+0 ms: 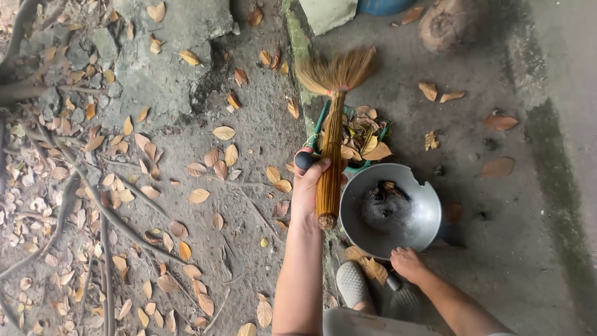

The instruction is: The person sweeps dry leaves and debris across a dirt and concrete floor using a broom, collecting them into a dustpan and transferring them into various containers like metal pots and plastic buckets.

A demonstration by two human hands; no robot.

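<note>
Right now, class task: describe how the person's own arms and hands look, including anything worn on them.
Both arms are bare from above the elbow down: no sleeves, gloves, watch or bracelets show. The left hand and right hand carry no visible rings. The nails look short and unpainted, though small in this view. A pale garment edge shows at the bottom of the frame.

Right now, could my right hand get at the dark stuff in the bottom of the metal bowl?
Probably yes. The right hand rests at the metal bowl's near rim, and nothing covers the dark debris inside; the broom is off to the side.
</note>
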